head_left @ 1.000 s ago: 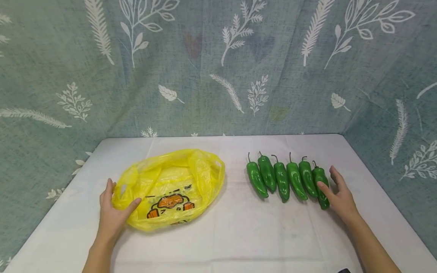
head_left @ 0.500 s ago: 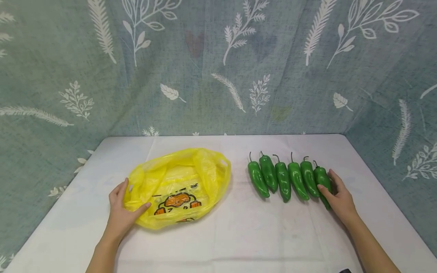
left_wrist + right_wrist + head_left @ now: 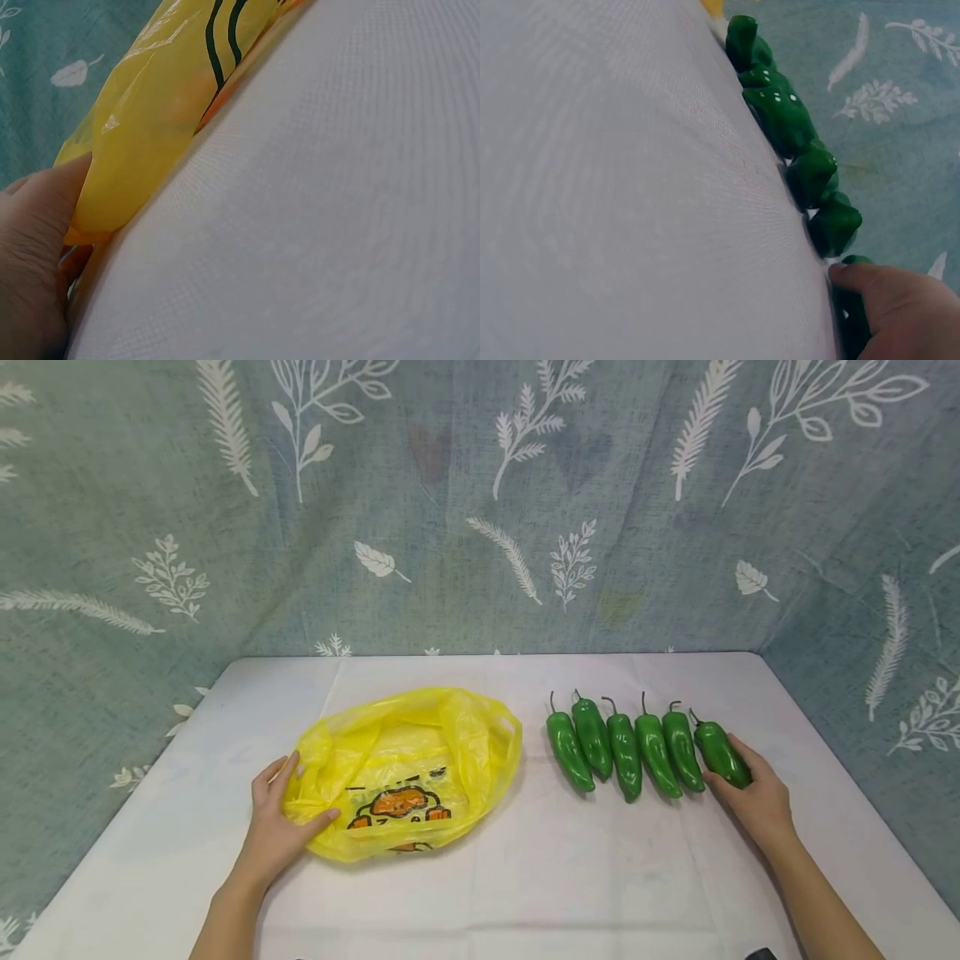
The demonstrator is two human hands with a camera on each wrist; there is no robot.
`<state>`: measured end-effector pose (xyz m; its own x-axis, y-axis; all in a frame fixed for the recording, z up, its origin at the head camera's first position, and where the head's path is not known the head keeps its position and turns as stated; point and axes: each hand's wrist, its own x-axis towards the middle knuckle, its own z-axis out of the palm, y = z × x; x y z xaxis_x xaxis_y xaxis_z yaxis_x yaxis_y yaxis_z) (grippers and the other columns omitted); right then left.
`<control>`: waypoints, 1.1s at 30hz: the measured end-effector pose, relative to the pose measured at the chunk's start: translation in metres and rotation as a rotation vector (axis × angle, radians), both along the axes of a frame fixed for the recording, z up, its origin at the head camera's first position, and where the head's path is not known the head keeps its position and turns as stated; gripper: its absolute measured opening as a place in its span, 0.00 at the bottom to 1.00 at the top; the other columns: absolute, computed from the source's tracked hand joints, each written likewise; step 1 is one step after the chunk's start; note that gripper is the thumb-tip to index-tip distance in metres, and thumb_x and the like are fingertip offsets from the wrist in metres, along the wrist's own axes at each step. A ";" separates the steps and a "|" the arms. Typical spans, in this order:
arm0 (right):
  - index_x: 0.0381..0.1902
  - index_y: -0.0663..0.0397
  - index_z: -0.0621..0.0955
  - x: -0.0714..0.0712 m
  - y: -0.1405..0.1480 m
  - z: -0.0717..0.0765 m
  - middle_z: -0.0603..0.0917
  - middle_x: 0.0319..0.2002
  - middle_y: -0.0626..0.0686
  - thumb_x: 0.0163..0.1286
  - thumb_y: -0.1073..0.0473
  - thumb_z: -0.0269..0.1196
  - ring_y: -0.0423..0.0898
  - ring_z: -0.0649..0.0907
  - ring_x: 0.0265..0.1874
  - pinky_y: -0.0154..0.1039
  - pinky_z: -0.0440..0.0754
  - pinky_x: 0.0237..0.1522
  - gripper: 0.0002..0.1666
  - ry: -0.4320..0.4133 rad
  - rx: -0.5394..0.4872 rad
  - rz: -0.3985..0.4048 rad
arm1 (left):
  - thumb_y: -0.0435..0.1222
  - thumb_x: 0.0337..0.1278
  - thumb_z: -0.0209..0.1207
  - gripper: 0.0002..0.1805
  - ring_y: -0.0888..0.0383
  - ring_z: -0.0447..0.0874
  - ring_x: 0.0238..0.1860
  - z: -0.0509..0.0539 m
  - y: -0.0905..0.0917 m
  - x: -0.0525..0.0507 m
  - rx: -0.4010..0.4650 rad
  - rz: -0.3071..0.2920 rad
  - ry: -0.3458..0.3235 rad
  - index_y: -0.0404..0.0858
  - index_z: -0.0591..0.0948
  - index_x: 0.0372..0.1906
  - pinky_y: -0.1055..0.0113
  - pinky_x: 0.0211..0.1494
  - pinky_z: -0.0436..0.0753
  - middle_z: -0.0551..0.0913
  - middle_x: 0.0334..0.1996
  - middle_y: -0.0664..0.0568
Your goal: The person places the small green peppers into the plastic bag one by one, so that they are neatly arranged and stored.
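A yellow plastic bag (image 3: 480, 752) with an orange and black print lies mouth up on the left of the table. My left hand (image 3: 279, 827) rests against its left side, thumb in front and fingers behind, spread and fairly straight. The left wrist view shows the thumb side of my hand (image 3: 34, 247) touching the bag (image 3: 142, 135). On the right, my right hand (image 3: 757, 797) holds the rightmost green pepper (image 3: 720, 753), its lower end between thumb and fingers. In the right wrist view my thumb and hand (image 3: 907, 304) partly cover that pepper (image 3: 851, 330).
Several more green peppers (image 3: 625, 756) lie side by side in a row left of the held one, stems pointing away. White cloth covers the table (image 3: 540, 877). A patterned green curtain (image 3: 420, 610) hangs behind. A small dark object (image 3: 761, 954) shows at the bottom edge.
The bag and my left hand have moved to the right. The rightmost pepper has tilted, its lower end swinging right and away from the row, with my right hand now around it.
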<state>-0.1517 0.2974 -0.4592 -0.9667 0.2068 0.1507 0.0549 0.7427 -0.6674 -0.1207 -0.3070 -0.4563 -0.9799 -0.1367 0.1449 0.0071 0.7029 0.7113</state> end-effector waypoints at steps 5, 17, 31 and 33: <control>0.72 0.58 0.57 0.000 -0.001 -0.001 0.63 0.64 0.73 0.65 0.55 0.62 0.71 0.66 0.59 0.68 0.67 0.55 0.42 0.020 -0.010 -0.025 | 0.45 0.44 0.71 0.57 0.30 0.49 0.68 0.002 0.000 0.000 -0.006 -0.008 -0.007 0.50 0.47 0.76 0.30 0.63 0.56 0.41 0.71 0.40; 0.73 0.52 0.56 0.002 0.002 0.004 0.59 0.69 0.69 0.66 0.55 0.62 0.71 0.62 0.64 0.68 0.62 0.60 0.43 0.033 -0.151 -0.114 | 0.45 0.45 0.70 0.53 0.29 0.51 0.67 0.005 0.000 -0.003 -0.002 -0.037 -0.008 0.51 0.52 0.75 0.29 0.61 0.58 0.43 0.71 0.41; 0.73 0.46 0.58 -0.001 -0.003 0.024 0.61 0.70 0.62 0.65 0.54 0.62 0.65 0.64 0.66 0.60 0.65 0.62 0.42 0.087 -0.205 -0.136 | 0.47 0.44 0.70 0.53 0.30 0.50 0.68 -0.001 -0.001 -0.002 -0.013 -0.018 -0.029 0.50 0.53 0.75 0.30 0.62 0.58 0.43 0.71 0.42; 0.73 0.46 0.59 -0.002 -0.006 0.028 0.62 0.70 0.61 0.65 0.54 0.63 0.64 0.65 0.65 0.51 0.68 0.61 0.42 0.104 -0.196 -0.123 | 0.47 0.44 0.70 0.53 0.30 0.50 0.68 -0.002 -0.001 -0.002 -0.015 -0.020 -0.026 0.51 0.53 0.75 0.30 0.62 0.58 0.43 0.71 0.42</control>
<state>-0.1534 0.2918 -0.4310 -0.9140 0.3568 0.1931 0.0605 0.5904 -0.8048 -0.1222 -0.3083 -0.4581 -0.9858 -0.1153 0.1216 0.0030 0.7135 0.7006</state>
